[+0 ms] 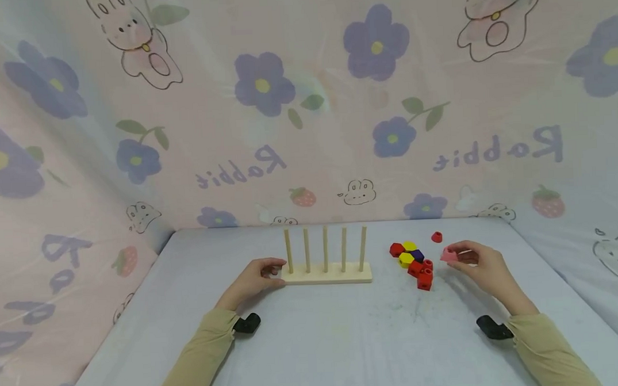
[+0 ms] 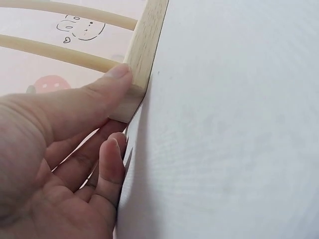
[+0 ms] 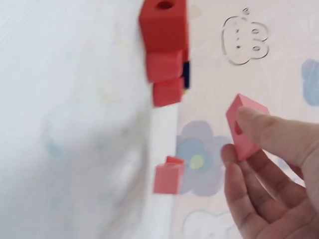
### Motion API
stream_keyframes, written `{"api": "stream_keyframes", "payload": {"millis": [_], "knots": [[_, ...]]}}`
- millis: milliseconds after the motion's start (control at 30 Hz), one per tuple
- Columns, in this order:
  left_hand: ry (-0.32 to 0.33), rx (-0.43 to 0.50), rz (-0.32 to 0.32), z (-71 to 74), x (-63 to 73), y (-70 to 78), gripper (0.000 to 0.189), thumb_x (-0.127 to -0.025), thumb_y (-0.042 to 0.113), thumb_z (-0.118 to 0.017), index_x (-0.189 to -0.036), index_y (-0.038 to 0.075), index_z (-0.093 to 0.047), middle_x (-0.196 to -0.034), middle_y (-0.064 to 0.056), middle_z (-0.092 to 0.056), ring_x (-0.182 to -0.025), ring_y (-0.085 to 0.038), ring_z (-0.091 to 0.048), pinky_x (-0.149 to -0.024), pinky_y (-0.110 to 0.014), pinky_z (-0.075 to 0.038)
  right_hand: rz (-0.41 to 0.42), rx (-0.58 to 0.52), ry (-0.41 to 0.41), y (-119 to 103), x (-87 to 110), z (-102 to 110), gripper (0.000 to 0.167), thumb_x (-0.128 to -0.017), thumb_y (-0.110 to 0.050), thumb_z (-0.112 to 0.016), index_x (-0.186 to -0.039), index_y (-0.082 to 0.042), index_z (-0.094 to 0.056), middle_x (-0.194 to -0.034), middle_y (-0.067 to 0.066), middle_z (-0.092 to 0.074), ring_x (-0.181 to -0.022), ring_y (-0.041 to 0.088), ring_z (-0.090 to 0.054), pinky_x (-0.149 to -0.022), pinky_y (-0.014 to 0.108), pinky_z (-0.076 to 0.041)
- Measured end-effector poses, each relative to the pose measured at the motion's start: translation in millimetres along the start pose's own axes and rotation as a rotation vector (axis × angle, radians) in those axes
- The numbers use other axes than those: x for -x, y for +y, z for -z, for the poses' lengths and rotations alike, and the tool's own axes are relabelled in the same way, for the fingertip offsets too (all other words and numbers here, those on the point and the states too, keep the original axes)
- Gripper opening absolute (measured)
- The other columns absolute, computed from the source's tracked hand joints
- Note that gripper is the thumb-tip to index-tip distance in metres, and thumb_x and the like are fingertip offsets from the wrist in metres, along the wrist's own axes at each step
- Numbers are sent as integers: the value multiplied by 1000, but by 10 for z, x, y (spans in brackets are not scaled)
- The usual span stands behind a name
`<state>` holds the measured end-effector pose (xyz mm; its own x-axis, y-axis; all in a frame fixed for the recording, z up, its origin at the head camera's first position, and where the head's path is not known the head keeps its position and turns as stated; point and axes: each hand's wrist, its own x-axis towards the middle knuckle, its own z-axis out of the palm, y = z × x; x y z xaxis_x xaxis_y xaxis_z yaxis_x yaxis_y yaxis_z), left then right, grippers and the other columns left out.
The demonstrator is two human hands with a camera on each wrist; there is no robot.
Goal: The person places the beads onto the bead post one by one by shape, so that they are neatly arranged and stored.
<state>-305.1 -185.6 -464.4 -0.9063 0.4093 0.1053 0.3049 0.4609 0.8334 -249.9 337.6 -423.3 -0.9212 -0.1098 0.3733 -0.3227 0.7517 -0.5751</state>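
Note:
A wooden peg stand [image 1: 327,277] with several upright, bare pegs stands at the middle of the table. My left hand [image 1: 254,280] grips its left end. In the left wrist view the thumb presses on the end of the wooden base [image 2: 148,47], with the other fingers partly hidden behind it. To the right, my right hand [image 1: 482,266] pinches a pink bead [image 1: 448,255] between thumb and fingers. In the right wrist view that bead [image 3: 255,142] has slanted sides and a hole partly covered by the thumb. It is held up off the table.
Between the stand and my right hand lies a cluster of red beads [image 1: 424,280], yellow beads [image 1: 406,260] and a dark blue bead [image 1: 417,255]. A lone red bead [image 1: 437,237] lies farther back. Printed cloth [image 1: 327,134] hangs behind the white table [image 1: 346,341].

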Motion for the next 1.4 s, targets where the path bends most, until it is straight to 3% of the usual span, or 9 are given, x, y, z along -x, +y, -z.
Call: {"api": "stream_keyframes", "payload": {"millis": [100,233,400,633,767,1067,1233,1300,1400], "knots": [[8,-5,11,9,-8,2,50,-78,11,-79,-123,1,-61,-114,-9,-63,-95,-22,-56,-79,-29,-44,35,-28,49,-147,-57,14,36,-83,-9,-75,-116,-2,-61,-108,16,-62,-91,33,-63,-71,7,-43],[5,4,-12,9,-25,-26,49,-78,9,-79,-123,-1,-61,-113,-12,-63,-94,-24,-56,-77,-28,-45,86,-96,82,-433,-176,16,37,-86,-13,-73,-119,-4,-60,-109,14,-62,-94,30,-62,-71,9,-44],[-3,15,-19,-10,-21,-32,50,-78,8,-79,-123,-3,-60,-113,-16,-62,-95,-27,-56,-77,-28,-46,207,-159,103,-916,-396,-40,36,-85,-10,-73,-119,-4,-62,-109,10,-64,-95,24,-60,-80,10,-42],[10,-6,-1,-22,-31,18,49,-79,9,-78,-123,-1,-61,-112,-11,-63,-94,-23,-55,-76,-27,-45,418,-295,72,-1576,-700,-272,38,-80,-3,-76,-116,-8,-65,-106,3,-66,-93,17,-62,-85,25,-48],[3,16,-25,-23,-17,26,49,-78,6,-78,-123,-4,-59,-112,-17,-63,-94,-28,-56,-74,-27,-45,497,-385,32,-1845,-833,-518,37,-80,-2,-76,-115,-7,-66,-106,4,-67,-92,18,-63,-83,33,-50],[-3,17,1,-14,-18,22,48,-80,10,-78,-123,1,-61,-112,-11,-63,-94,-23,-54,-75,-27,-44,507,-509,-22,-2279,-947,-1079,34,-81,-1,-74,-114,-4,-66,-105,5,-67,-90,16,-63,-81,41,-51],[-9,26,-29,-4,-14,10,48,-80,9,-77,-123,-2,-60,-113,-14,-62,-95,-26,-55,-75,-27,-44,508,-567,-4,-2409,-977,-1348,32,-82,1,-73,-113,-1,-66,-104,9,-68,-90,21,-64,-81,43,-50],[-16,31,-37,4,25,103,47,-81,6,-76,-123,-6,-58,-114,-19,-61,-97,-31,-55,-76,-30,-45,507,-565,6,-2498,-938,-1374,32,-82,4,-72,-112,3,-65,-103,13,-67,-90,25,-64,-80,45,-50],[-16,34,-40,1,32,108,48,-81,6,-76,-123,-6,-58,-115,-19,-61,-98,-32,-55,-77,-30,-45,510,-544,29,-2512,-939,-1489,32,-83,3,-71,-114,1,-65,-104,10,-67,-92,22,-62,-80,41,-49]]}}
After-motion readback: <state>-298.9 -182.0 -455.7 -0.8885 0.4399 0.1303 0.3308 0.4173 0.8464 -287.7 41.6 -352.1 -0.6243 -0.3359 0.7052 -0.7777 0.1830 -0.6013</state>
